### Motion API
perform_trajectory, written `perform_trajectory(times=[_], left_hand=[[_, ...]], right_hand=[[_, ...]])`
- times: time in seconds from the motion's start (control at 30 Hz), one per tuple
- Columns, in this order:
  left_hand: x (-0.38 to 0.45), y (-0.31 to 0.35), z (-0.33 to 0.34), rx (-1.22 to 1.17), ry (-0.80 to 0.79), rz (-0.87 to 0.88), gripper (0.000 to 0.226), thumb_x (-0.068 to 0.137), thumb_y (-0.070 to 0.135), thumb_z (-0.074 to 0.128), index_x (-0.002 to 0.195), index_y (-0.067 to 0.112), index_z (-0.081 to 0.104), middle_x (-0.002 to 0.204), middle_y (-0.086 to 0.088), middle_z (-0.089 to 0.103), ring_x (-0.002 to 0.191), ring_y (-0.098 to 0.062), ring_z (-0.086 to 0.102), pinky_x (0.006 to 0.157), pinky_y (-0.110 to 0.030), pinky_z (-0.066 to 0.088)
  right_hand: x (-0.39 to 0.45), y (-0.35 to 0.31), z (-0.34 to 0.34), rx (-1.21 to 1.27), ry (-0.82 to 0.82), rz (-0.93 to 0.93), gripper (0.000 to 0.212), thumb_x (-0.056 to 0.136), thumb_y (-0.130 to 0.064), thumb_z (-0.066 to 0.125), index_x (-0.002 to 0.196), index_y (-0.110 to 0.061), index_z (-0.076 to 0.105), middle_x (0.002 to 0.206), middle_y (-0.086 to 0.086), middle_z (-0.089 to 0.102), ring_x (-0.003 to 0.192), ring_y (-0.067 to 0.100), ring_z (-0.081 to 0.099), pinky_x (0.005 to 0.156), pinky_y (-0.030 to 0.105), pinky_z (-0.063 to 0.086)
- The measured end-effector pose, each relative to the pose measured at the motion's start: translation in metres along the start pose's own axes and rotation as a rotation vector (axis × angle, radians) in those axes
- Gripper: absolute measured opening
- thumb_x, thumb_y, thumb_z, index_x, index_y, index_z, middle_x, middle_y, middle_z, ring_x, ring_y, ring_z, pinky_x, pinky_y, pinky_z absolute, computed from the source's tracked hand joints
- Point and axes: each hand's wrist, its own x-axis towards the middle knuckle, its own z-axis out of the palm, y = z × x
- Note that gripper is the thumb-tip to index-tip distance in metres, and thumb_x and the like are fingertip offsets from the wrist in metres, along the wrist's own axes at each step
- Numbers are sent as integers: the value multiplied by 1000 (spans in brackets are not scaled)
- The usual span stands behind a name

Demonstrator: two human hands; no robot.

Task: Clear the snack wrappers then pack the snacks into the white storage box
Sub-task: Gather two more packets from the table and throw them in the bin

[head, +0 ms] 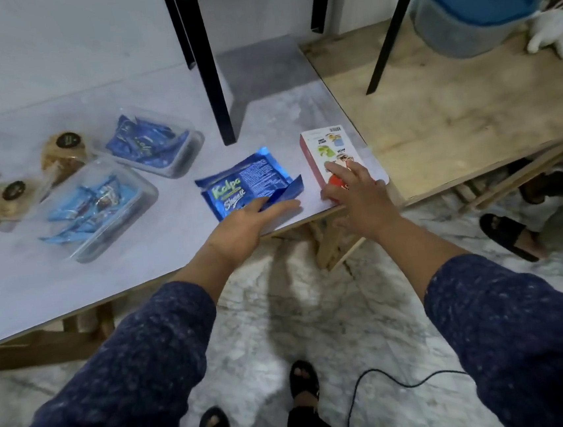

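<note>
A pale grey table [54, 80] carries, near its front corner, a flattened blue snack wrapper [246, 185] beside a small printed carton [329, 153]. Further left sit two clear plastic trays [147, 195] of blue-wrapped snacks, one behind the other, and beside those some wrapped brown pastries [61, 155]. Black furniture legs [217, 92] stand on the tabletop.
</note>
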Motion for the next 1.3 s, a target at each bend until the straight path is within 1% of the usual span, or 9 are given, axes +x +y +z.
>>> perform_trajectory(times=[0.1,0.2,0.33,0.4,0.57,0.73,0.97,1.1,1.3], left_hand=[[1,2,-18,-44,117,-39,44,88,0,56,123,25,60,127,-16,49,106,-36,57,84,-26,40],[-7,4,-45,-60,190,-161,43,88,-3,51,128,11,56,128,-20,50,111,-35,54,90,-24,37],[-33,4,-94,-163,252,-212,49,84,16,68,131,14,54,128,-17,49,113,-33,53,95,-25,36],[-51,4,-120,-188,244,-243,60,79,18,74,134,16,51,131,-15,46,120,-30,48,100,-29,37],[-109,-8,-185,-188,336,-271,66,73,23,79,134,20,52,122,-12,54,115,-26,51,93,-25,36],[-194,-34,-247,-170,435,-299,68,72,21,81,133,22,53,124,-7,56,117,-24,52,95,-25,38],[-346,-80,-307,-122,617,-404,65,72,20,80,131,24,54,127,-4,55,120,-22,50,96,-25,37],[-445,-109,-326,-57,713,-533,64,73,18,80,131,21,54,127,-6,56,118,-24,51,97,-32,40],[-585,-153,-333,-27,816,-775,64,74,20,78,132,23,52,120,-4,55,112,-22,52,87,-27,40]], right_hand=[[-1,-6,-17,-11,163,-41,52,66,-17,80,109,-26,53,147,-3,41,129,35,40,83,53,44],[-3,-18,-51,8,172,-56,53,76,-20,73,121,-28,47,142,-7,42,123,29,42,87,46,41],[-6,-45,-98,84,190,-78,35,85,-16,61,114,-33,50,122,-4,55,109,27,51,83,39,45],[-10,-64,-122,114,131,-102,35,89,-22,58,119,-37,49,122,-1,56,110,27,53,85,40,48],[-29,-126,-181,106,123,-145,40,94,-29,52,129,-46,46,121,4,52,114,25,51,94,42,47],[-50,-217,-234,36,169,-249,36,95,-28,49,125,-48,52,118,3,51,113,23,50,82,34,43],[-69,-373,-266,82,230,-461,31,93,-30,53,119,-45,58,117,2,52,112,24,52,92,43,49],[-76,-470,-269,116,245,-613,32,91,-30,58,120,-45,58,110,-1,49,110,24,51,91,39,47],[-87,-618,-260,116,191,-860,34,87,-32,63,118,-45,57,109,0,48,109,24,52,85,35,47]])
